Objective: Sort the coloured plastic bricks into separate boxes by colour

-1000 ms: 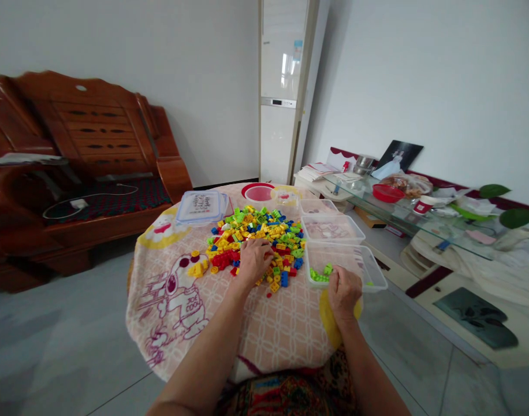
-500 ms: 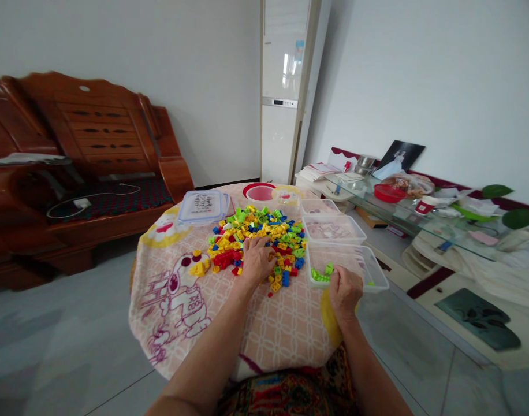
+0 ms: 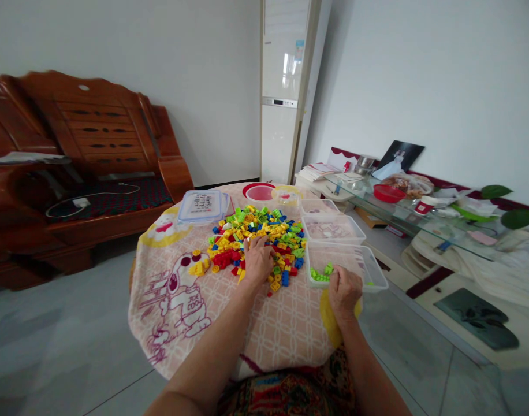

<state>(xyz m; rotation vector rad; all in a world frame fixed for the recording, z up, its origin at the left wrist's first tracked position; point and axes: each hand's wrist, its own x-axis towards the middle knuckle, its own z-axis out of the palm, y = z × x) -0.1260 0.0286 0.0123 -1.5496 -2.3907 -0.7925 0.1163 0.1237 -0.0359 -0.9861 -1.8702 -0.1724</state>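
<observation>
A heap of toy building bricks [image 3: 236, 236] in yellow, red, blue and green lies on the cloth-covered round table [image 3: 282, 332]. My left hand [image 3: 259, 259] rests on the heap's near side, palm down with fingers apart, touching bricks. At the near edge of the closest clear plastic box [image 3: 375, 267], my right hand [image 3: 346, 288] is closed with curled fingers; what is inside them is hidden. Green bricks [image 3: 320, 275] lie in that box, just left of the right hand, one of them right by its fingertips.
Two more clear boxes [image 3: 334, 228] stand behind the near one. Stacked lids [image 3: 204, 206] lie at the back left, and a red-rimmed bowl [image 3: 259, 192] sits at the back. A glass-topped cabinet [image 3: 424, 222] holding clutter is to the right; a wooden bench [image 3: 106, 138] stands left.
My left hand has shifted very slightly over the bricks, and yellow now shows beside its left edge. The right hand has stayed at the near box.
</observation>
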